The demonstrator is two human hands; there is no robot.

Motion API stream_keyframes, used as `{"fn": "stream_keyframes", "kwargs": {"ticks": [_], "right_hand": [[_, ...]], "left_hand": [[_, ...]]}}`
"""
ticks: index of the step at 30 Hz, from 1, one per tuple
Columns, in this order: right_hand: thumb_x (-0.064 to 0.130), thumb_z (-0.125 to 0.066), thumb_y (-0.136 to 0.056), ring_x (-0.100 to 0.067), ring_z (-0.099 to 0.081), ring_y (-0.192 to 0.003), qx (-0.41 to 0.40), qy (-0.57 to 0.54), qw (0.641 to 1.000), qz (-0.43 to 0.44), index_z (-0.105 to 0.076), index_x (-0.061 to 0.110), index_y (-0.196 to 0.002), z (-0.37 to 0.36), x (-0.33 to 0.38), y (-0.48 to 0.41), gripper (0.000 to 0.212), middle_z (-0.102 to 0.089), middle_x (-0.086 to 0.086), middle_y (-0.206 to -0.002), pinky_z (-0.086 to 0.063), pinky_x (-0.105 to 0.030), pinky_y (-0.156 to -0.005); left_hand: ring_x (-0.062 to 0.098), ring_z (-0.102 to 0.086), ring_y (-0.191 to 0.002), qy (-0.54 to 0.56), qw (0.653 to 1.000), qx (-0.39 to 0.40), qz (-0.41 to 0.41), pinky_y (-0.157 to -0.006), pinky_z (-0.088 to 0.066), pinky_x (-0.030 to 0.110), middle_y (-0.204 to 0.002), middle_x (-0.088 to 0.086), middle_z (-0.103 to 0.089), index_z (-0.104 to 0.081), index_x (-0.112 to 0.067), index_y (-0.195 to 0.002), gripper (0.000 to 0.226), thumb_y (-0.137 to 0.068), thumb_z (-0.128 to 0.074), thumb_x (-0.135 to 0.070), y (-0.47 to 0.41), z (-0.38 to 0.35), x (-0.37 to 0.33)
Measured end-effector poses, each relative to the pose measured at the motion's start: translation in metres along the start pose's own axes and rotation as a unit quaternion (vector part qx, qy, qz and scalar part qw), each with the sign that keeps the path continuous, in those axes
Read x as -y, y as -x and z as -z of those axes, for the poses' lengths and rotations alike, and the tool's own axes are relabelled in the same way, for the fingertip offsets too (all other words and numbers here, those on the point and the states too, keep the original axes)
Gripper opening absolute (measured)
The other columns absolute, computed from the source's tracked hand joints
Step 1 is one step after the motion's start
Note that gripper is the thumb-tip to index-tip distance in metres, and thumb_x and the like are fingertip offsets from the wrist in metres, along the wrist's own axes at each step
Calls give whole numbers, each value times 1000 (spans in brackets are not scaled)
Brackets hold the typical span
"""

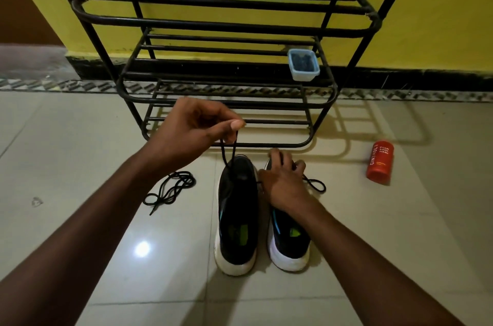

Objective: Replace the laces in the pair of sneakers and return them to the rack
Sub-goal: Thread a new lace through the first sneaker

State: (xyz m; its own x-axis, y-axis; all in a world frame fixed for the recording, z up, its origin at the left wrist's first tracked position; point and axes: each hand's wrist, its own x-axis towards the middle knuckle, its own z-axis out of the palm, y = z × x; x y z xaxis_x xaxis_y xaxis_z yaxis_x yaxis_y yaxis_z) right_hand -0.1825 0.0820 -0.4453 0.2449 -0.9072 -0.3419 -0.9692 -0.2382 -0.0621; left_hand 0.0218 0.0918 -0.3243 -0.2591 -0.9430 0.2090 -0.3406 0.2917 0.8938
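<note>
While two black knit sneakers with thick white soles stand side by side on the pale glossy floor tiles [80, 139] just in front of the black metal tube shoe rack [221, 19], toes toward the rack, both hands work at them. Left hand [197, 125] is raised in front of the rack's lowest shelf, thumb and fingers pinched closed on a black round shoelace [229, 152]; the two strands drop down from the pinch into the toe end of the left sneaker [237, 213]. Right hand [282, 181] rests lower, on the front part of the right sneaker [289, 243], fingers curled down over it; cannot tell whether they actually grip anything. A short loop of black lace [316, 184] pokes out by that hand's fingers, on the tile just beside the right sneaker. A loose coiled black shoelace [170, 187] lies on the floor in front of the rack, left of the left sneaker, apart from it. Small clear plastic tub with light blue rim [303, 65], dark contents, sits on the right end of the rack's middle shelf. Orange-red cylindrical bottle with white print [380, 161] lies on its side on the floor, right of the rack, well apart from the sneakers.
</note>
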Motion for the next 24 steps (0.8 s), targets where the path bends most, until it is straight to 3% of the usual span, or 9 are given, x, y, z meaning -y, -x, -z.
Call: {"fn": "stream_keyframes", "kwargs": {"ticks": [2, 4, 8, 10, 13, 16, 18, 21, 24], "right_hand": [[35, -55, -95, -32, -30, -135, -20, -37, 999, 13, -56, 28, -117, 11, -5, 0, 23, -37, -10, -142, -25, -55, -102], [32, -53, -97, -28, -49, -117, -27, -120, 992, 3, -54, 25, -98, 21, -12, 2, 7, -57, -2, -114, -28, -47, -89], [33, -65, -92, -18, -68, -71, -51, -293, 955, -6, -60, 21, -80, 56, -17, 18, 17, -68, 1, -71, -57, -40, -72], [24, -67, -91, -12, -67, -58, -67, -351, 934, 2, -65, 20, -79, 74, -15, 30, 13, -68, -1, -62, -55, -33, -59], [16, -68, -93, -11, -62, -51, -24, -473, 881, 2, -68, 15, -84, 106, -17, 48, 9, -71, -5, -65, -42, -26, -53], [11, -62, -97, -15, -63, -54, 53, -618, 784, -24, -71, 9, -93, 137, -19, 64, 10, -73, -7, -74, -41, -24, -53], [7, -51, -101, -17, -68, -61, 65, -678, 731, -34, -72, 6, -99, 152, -22, 71, 21, -76, -9, -85, -48, -26, -59], [-8, -33, -94, -22, -72, -71, 61, -750, 658, -39, -67, 0, -113, 164, -23, 79, 39, -75, -14, -97, -47, -30, -65], [-15, -40, -93, -25, -76, -77, 9, -754, 656, -38, -66, -2, -114, 163, -17, 86, 36, -77, -13, -94, -48, -29, -63]], "left_hand": [[23, -72, -77, 4, 1000, -2, -9, -75, -58, 31, -79, 8, -74, -76, -6, -100, 13, -93, -70, -15, 0, 0, -7], [20, -70, -70, 17, 1000, 1, -4, -69, -56, 29, -79, 8, -73, -75, -5, -100, 13, -94, -68, -14, 1, 1, -16], [22, -68, -72, 51, 996, 60, 40, -70, -57, 30, -79, 12, -71, -75, -2, -103, 16, -95, -65, -12, 1, 8, -42], [24, -69, -73, 55, 994, 68, 65, -74, -58, 40, -80, 14, -72, -75, -2, -103, 17, -94, -67, -14, -2, 11, -54], [27, -71, -75, 94, 986, 72, 121, -83, -56, 47, -87, 18, -74, -72, 2, -100, 19, -91, -69, -14, -9, 16, -76], [27, -74, -94, 168, 965, 101, 174, -89, -56, 42, -105, 19, -75, -69, 0, -111, 22, -99, -57, -12, -14, 22, -99], [27, -72, -108, 204, 954, 107, 190, -96, -57, 41, -114, 18, -73, -66, -2, -121, 28, -103, -46, -5, -17, 24, -109], [26, -72, -108, 185, 961, 67, 195, -92, -59, 41, -112, 15, -75, -65, -2, -122, 31, -99, -47, 7, -17, 20, -115], [27, -75, -97, 114, 978, -14, 172, -83, -62, 39, -100, 17, -77, -68, 2, -111, 22, -90, -62, 4, -13, 15, -115]]}}
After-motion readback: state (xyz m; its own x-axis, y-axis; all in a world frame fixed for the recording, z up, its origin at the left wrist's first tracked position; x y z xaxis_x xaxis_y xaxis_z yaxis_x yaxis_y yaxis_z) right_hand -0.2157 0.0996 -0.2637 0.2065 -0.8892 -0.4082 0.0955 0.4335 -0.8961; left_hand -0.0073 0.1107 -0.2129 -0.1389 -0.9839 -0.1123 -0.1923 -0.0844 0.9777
